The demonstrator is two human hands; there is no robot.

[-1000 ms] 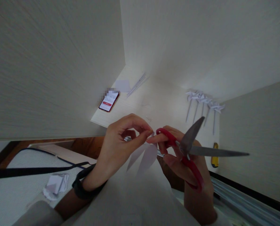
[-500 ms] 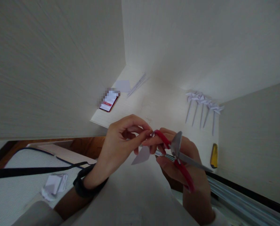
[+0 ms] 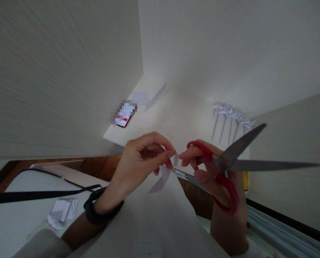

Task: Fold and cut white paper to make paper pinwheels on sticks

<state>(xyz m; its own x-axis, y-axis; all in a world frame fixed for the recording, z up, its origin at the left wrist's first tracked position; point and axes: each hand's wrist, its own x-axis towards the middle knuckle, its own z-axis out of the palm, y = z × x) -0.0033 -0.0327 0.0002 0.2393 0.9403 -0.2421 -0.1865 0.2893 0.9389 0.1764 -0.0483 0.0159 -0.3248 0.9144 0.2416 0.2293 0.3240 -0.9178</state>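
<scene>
Over the pale desk (image 3: 149, 125), we pinch a small white paper piece (image 3: 163, 175) with the thumb and fingers of our left hand (image 3: 139, 163). Our right hand (image 3: 210, 172) touches the same paper with its fingertips and grips the red scissors (image 3: 227, 172), whose blades stand apart and point right. Far back lie a phone (image 3: 124, 114) and white paper pinwheels (image 3: 232, 114). A yellow cutter (image 3: 246, 181) peeks out behind the scissors.
</scene>
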